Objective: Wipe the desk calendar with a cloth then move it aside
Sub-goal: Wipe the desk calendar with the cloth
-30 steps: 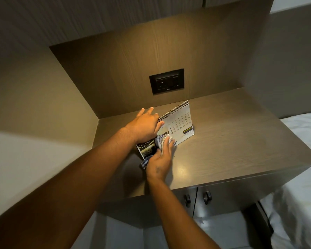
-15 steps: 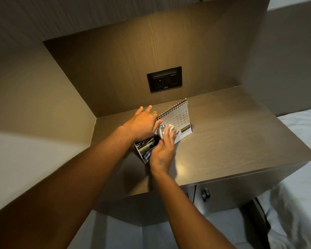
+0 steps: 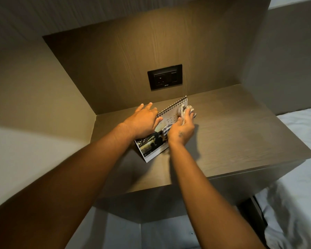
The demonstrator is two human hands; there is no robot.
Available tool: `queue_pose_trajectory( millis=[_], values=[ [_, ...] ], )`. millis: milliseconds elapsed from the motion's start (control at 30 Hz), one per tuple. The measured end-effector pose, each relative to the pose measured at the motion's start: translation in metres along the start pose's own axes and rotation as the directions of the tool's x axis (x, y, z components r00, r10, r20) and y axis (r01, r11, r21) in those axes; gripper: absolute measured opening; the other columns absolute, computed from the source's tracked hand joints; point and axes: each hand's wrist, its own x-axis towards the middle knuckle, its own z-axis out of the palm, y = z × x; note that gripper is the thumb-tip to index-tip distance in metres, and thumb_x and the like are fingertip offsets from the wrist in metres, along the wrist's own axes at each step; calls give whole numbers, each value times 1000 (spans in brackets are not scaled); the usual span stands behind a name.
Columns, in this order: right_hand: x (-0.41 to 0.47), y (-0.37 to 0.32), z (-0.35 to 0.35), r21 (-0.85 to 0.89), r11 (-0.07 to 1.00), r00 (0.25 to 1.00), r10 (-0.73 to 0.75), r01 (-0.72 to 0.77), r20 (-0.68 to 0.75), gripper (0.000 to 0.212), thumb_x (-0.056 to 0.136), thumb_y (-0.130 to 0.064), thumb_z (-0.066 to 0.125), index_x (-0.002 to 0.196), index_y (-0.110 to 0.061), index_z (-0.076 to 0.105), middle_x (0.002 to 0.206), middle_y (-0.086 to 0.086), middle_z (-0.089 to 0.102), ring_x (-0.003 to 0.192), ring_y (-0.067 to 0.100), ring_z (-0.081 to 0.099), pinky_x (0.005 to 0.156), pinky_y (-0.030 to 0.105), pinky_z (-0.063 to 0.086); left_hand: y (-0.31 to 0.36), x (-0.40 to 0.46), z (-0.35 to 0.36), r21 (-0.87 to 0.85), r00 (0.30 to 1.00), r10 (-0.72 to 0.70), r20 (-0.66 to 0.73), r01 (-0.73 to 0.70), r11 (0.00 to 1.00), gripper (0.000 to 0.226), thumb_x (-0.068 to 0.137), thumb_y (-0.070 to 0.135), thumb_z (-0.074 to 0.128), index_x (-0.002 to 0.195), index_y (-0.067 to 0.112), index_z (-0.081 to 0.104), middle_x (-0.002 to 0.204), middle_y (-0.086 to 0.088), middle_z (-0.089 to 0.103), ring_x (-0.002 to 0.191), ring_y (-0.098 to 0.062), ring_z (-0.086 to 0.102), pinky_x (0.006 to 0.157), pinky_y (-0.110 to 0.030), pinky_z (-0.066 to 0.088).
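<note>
A spiral-bound desk calendar (image 3: 152,145) stands tilted on the brown wooden cabinet top (image 3: 232,137), its white date grid above a dark photo. My left hand (image 3: 143,121) rests on its upper left edge and steadies it, fingers spread over the spiral. My right hand (image 3: 182,128) presses a striped blue-and-white cloth (image 3: 184,110) against the calendar's upper right corner. Part of the cloth (image 3: 166,130) hangs under my palm. The date grid is mostly hidden by my hands.
A black wall socket plate (image 3: 165,77) sits on the back panel above the calendar. Side walls close in the niche at the left. A bed with a white sheet (image 3: 298,177) lies to the right of the cabinet.
My right hand slid the cloth from the calendar's lower middle up to its upper right corner. My left hand stayed on the top edge. The view moved closer.
</note>
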Motion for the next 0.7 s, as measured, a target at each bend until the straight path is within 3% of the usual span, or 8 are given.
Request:
queue_pose_trajectory(
  millis=[100, 200, 300, 433, 567, 700],
  values=[
    [-47, 22, 6, -36, 998, 997, -47, 49, 65, 51, 98, 3, 50, 146, -12, 45, 162, 10, 32, 152, 24, 24, 115, 17, 20, -1, 0, -1, 5, 1000, 4, 0, -4, 1000, 55, 106, 41, 32, 143, 1, 43, 153, -18, 42, 151, -28, 15, 122, -48, 6],
    [-72, 33, 7, -69, 996, 988, -48, 59, 146, 54, 99, 2, 50, 148, -16, 42, 164, 6, 29, 153, 20, 20, 113, 17, 18, -1, -1, 0, -15, 1000, 5, -1, -5, 1000, 54, 106, 41, 32, 143, 3, 43, 153, -17, 42, 151, -27, 16, 122, -48, 6],
    [-55, 27, 2, -49, 998, 990, -41, 48, 131, 51, 97, 6, 49, 145, -12, 46, 161, 13, 33, 151, 25, 25, 112, 15, 19, -2, -1, 1, -11, 1000, 1, -1, -1, 1000, 55, 106, 42, 32, 143, 2, 43, 153, -17, 42, 151, -27, 17, 122, -48, 6],
    [-3, 6, 0, 1, 1000, 999, 3, -3, 39, 50, 97, 6, 49, 145, -11, 46, 157, 16, 42, 144, 32, 41, 117, 44, 39, 0, -1, 3, -17, 1000, -15, -14, 15, 1000, 56, 106, 43, 32, 144, 3, 42, 155, -18, 39, 150, -28, 18, 121, -47, 6],
    [23, -3, -2, -5, 999, 999, 32, -32, 23, 50, 99, 3, 48, 146, -15, 45, 158, 10, 41, 145, 28, 40, 114, 45, 42, -2, -1, 3, -27, 1000, -29, -6, 29, 999, 58, 106, 44, 33, 148, 4, 37, 157, -17, 35, 151, -27, 17, 121, -45, 5],
    [-13, 13, 1, -49, 998, 998, 29, -27, 49, 50, 99, -1, 51, 146, -17, 46, 154, 16, 46, 138, 33, 48, 113, 44, 43, -2, -2, 3, -13, 1000, -16, -6, 15, 1000, 56, 106, 41, 33, 146, 2, 39, 155, -19, 38, 150, -27, 19, 121, -46, 7]
  ],
)
